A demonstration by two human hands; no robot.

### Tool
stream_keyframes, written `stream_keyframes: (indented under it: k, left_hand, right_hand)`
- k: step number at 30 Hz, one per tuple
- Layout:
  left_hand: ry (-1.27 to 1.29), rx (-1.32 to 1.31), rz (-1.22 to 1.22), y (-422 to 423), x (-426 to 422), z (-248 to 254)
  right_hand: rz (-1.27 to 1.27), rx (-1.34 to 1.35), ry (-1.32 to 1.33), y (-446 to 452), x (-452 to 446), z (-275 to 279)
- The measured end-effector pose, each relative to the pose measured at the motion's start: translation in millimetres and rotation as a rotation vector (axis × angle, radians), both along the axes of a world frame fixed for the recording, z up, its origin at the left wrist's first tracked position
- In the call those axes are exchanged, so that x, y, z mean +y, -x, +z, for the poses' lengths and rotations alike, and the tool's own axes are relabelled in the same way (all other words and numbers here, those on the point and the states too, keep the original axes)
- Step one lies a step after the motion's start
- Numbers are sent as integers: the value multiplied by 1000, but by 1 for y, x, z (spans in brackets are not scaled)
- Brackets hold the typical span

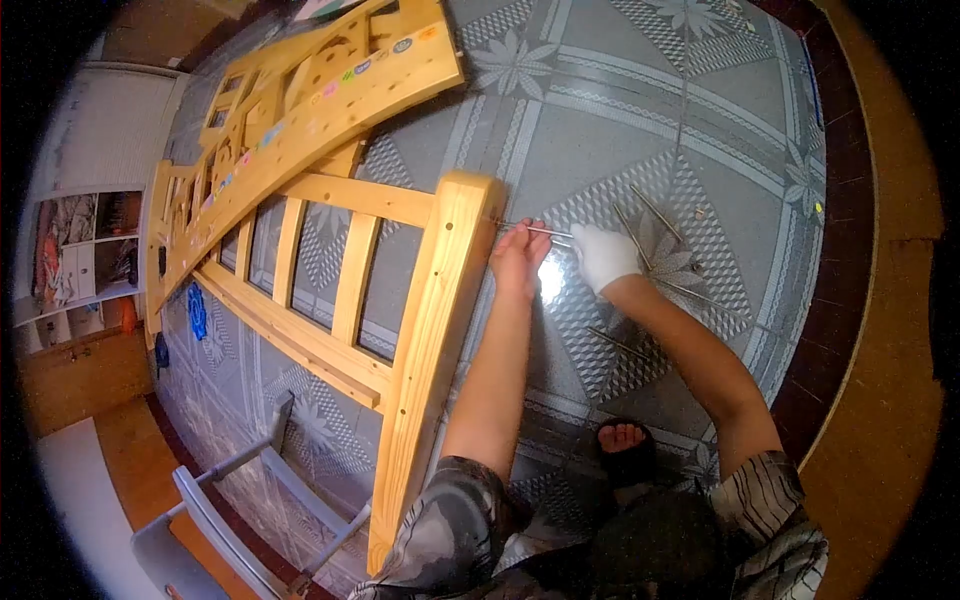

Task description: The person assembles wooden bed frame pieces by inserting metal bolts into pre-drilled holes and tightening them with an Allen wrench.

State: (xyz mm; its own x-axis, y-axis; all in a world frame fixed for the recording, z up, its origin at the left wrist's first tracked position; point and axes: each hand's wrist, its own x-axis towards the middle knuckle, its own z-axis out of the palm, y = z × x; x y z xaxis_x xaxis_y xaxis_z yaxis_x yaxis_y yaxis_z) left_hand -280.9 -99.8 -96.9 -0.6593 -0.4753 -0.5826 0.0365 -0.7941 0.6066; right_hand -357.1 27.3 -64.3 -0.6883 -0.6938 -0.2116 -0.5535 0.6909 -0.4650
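A thin, long metal rod (550,232), like a bolt, runs from the side of a light wooden post (440,300) toward my right. My bare left hand (514,260) is closed, its fingertips pinching the rod close to the post. My right hand (603,257), in a white glove, is closed at the rod's other end; whether a tool is inside it is hidden. The post is the end piece of a slatted wooden bed frame (390,203) lying on the floor. Several similar loose rods (656,213) lie on the floor beyond and beside my right hand.
A wooden panel with colourful stickers (330,100) leans over the frame's far part. A grey folding chair (225,530) stands at lower left. A blue coil (197,310) lies beside the frame. Patterned grey tiles (600,110) cover the floor. My sandalled foot (625,450) is below my hands.
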Motion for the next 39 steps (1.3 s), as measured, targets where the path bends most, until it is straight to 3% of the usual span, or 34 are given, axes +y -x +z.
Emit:
stream_keyframes:
  k: [4,6,7,9,10,12,16,18,19,21,22,24,25,27,28,30,31,36,38,39]
  left_hand:
    - [-1,-20,25,1,2,3]
    - [3,-18,49,1,3,1]
    - [0,-17,49,1,3,-1]
    - [10,19,18,0,1,-5]
    - [11,18,18,0,1,-5]
    - [22,15,4,0,1,-4]
    - [17,4,19,0,2,-2]
    - [-15,30,5,0,0,-2]
    - [-14,30,6,0,0,1]
    - [-29,-9,-12,1,0,3]
    - [-31,-8,-12,1,-1,3]
    - [17,-26,-32,2,-1,1]
    - [16,-24,-33,3,0,1]
    - [38,-30,-25,3,1,2]
    - [42,-29,-28,3,1,4]
    - [-3,-30,-1,2,2,7]
    - [-1,-30,2,3,2,8]
    - [-8,-36,53,4,4,7]
    - [-15,-30,57,4,3,9]
    - [-21,-24,58,5,3,8]
  right_hand:
    - [4,-2,-67,2,3,7]
    - [-157,-493,-116,7,4,18]
    - [-157,-492,-118,11,6,10]
    - [-621,-1802,364,18,12,-18]
    - [-622,-1803,364,18,10,-24]
    - [-755,-2143,621,17,5,-33]
    - [-877,-2137,663,15,-6,-38]
    - [-901,-1847,676,11,-8,-32]
    - [-900,-1848,676,8,-5,-24]
    - [-533,-1106,484,1,2,-9]
    - [-534,-1105,483,0,4,-16]
    - [-297,-777,560,-1,7,-22]
    - [-298,-775,559,2,7,-17]
    - [-517,-1234,430,7,3,-5]
    - [-516,-1234,436,7,3,-6]
    - [-566,-1716,513,8,3,-14]
    - [-615,-1799,575,8,1,-19]
    - [-525,-1514,595,8,1,-25]
    - [-283,-915,404,8,0,-24]
    - [-283,-914,403,7,1,-22]
